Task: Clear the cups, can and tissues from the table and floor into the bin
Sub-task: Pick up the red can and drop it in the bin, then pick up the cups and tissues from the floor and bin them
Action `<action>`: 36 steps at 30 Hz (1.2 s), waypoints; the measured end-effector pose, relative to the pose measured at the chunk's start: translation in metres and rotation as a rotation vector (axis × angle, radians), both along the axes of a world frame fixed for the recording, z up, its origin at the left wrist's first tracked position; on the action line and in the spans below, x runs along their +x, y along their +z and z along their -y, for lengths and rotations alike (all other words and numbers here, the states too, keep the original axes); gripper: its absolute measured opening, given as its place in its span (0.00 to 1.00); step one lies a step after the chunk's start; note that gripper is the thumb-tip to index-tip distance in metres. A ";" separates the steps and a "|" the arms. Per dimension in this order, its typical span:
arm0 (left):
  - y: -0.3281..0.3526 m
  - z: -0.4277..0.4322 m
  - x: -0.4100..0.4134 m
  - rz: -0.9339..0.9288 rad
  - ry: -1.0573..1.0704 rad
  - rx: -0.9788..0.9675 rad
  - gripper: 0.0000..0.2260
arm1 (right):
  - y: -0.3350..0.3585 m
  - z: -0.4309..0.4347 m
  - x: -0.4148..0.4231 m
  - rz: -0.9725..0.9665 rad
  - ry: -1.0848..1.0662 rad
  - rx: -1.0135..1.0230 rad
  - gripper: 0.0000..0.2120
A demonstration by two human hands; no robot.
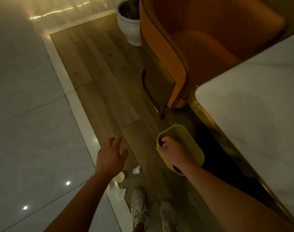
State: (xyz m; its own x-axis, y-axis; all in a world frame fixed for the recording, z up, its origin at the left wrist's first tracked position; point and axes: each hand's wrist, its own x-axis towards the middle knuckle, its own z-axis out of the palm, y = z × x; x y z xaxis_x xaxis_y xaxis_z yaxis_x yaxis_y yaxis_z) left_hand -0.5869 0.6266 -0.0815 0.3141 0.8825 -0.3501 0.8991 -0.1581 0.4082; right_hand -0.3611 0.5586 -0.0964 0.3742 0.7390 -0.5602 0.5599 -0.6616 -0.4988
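Observation:
A yellow-green bin (191, 144) is held just above the wooden floor beside the table, and my right hand (172, 152) grips its near rim. My left hand (112, 155) hovers open, fingers spread, over the floor to the left of the bin. Below that hand a pale cup (120, 177) lies on its side on the floor. A crumpled tissue (136, 169) lies just right of the cup, and another tissue (122, 192) lies nearer my feet. The bin's inside is mostly hidden by my right hand.
A white marble table (260, 118) with a gold edge fills the right side. An orange armchair (201, 47) stands beyond it, with a white plant pot (128, 29) at the back. My two pale shoes (139, 206) stand on the wooden strip; glossy tiles lie to the left.

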 end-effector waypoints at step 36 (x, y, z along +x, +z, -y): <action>-0.255 0.139 -0.214 -0.100 0.356 -0.133 0.34 | -0.253 0.021 -0.208 0.017 0.558 -0.066 0.17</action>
